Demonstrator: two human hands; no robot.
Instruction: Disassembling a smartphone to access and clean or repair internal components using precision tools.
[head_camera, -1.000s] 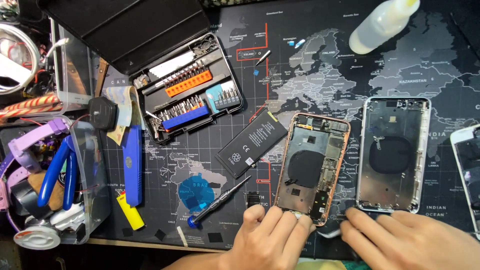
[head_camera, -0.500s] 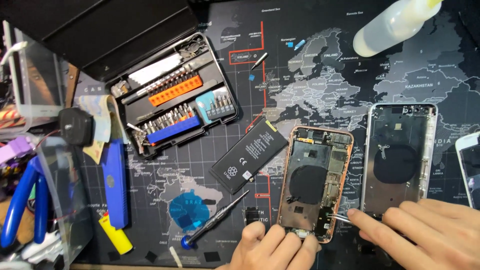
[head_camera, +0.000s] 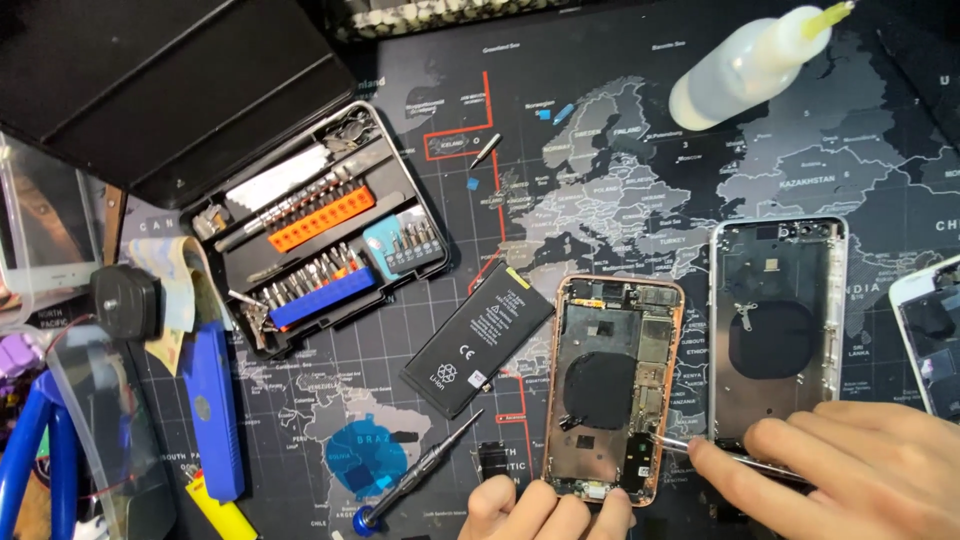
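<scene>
An opened phone housing with a copper-coloured frame lies face up on a dark map-printed mat. My left hand rests its fingers on the housing's bottom edge. My right hand grips thin metal tweezers, whose tips reach into the lower right corner of that housing. A second, silver-framed empty housing lies just to the right, partly under my right hand. A black phone battery lies to the left of the copper housing.
An open bit kit sits at upper left below a black lid. A blue-tipped screwdriver, a blue pick, a blue tool, a squeeze bottle and a screen part lie around.
The view has shifted closer and leftward. My right hand has brought the tweezers' tips into the copper housing's lower right corner; my left hand stays on its bottom edge.
</scene>
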